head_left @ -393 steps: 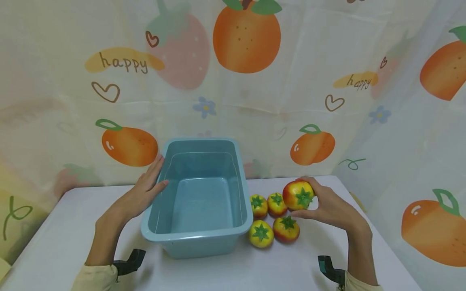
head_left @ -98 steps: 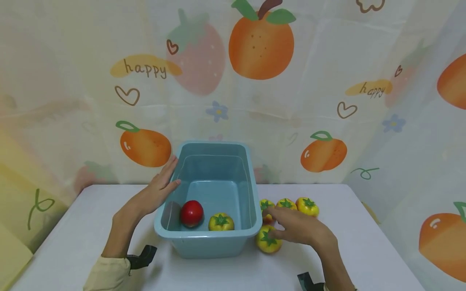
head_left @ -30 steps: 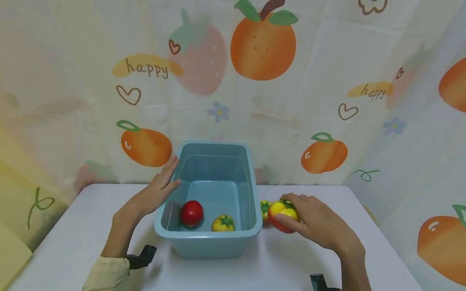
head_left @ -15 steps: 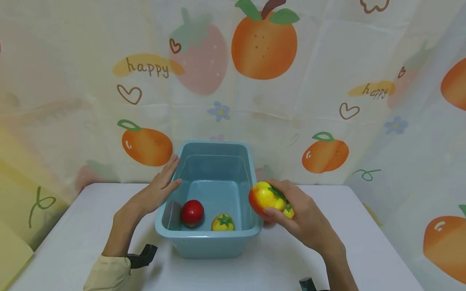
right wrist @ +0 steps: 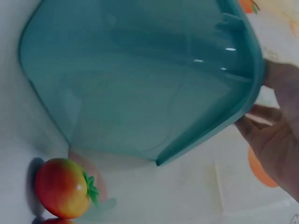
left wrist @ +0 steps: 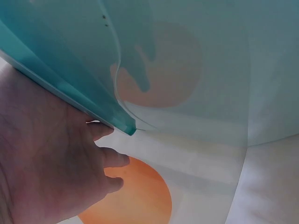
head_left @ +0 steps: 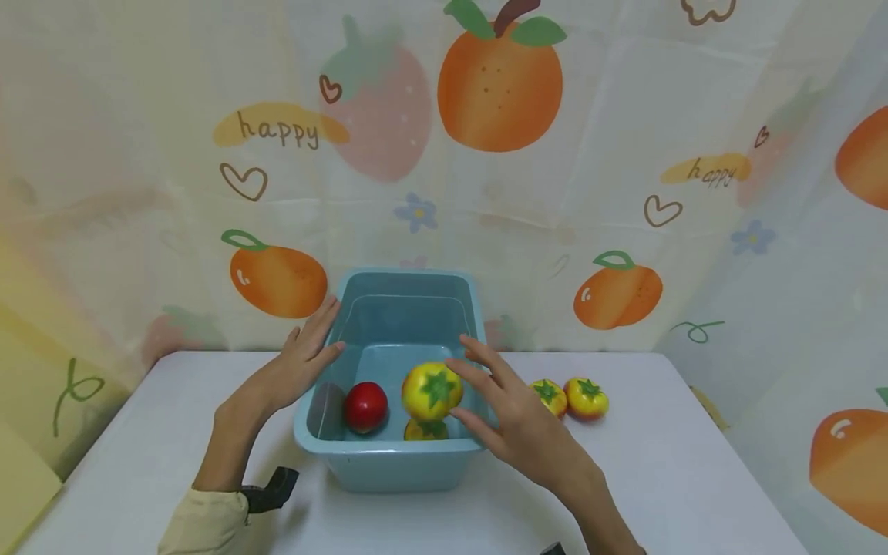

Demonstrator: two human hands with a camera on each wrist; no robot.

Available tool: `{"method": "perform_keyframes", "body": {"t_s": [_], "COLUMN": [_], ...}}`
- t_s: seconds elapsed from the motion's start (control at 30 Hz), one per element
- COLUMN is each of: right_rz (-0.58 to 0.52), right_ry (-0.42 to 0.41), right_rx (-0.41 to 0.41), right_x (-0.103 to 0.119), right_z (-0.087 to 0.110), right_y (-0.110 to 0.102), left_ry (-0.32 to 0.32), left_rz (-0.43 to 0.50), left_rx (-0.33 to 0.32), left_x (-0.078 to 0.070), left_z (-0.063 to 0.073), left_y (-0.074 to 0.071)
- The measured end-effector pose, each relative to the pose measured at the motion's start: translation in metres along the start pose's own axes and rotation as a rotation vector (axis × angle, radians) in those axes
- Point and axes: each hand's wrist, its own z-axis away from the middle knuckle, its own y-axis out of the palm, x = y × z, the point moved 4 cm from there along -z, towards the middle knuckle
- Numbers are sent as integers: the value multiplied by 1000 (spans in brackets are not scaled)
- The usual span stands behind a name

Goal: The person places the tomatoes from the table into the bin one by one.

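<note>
A yellow toy tomato [head_left: 432, 391] with a green star-shaped top is over the blue plastic bin [head_left: 388, 447]. My right hand [head_left: 520, 420] reaches across the bin's right rim, fingers spread, its fingertips right at the tomato's edge. Inside the bin lie a red tomato [head_left: 365, 407] and another yellow one [head_left: 425, 432], partly covered by the tomato above it. My left hand [head_left: 287, 374] rests along the left rim with straight fingers. In the left wrist view, the left hand [left wrist: 51, 154] lies against the bin's outer wall.
Two yellow-and-red tomatoes [head_left: 586, 398] show on the white table [head_left: 680, 462] right of the bin, one partly behind my right hand. In the right wrist view, a tomato [right wrist: 63, 188] sits beside the bin wall. A fruit-printed curtain [head_left: 388, 154] hangs behind.
My right hand has carried the yellow tomato left over the rim, and its fingers have spread from it. Thirteen seconds ago the bin was empty. The left hand stays on the rim.
</note>
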Motion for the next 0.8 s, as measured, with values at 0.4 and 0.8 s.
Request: {"method": "perform_keyframes", "body": {"t_s": [0.4,0.8], "right_rz": [74,139], "right_ry": [123,238], "right_rx": [26,12], "right_x": [-16,-48], "right_z": [7,17], "right_y": [-22,-40], "left_ry": [-5,-17], "left_rz": [-35,-25], "left_rx": [-6,-4], "left_x": [-3,-2], "left_z": [-1,-1], "left_y": [0,-1]}}
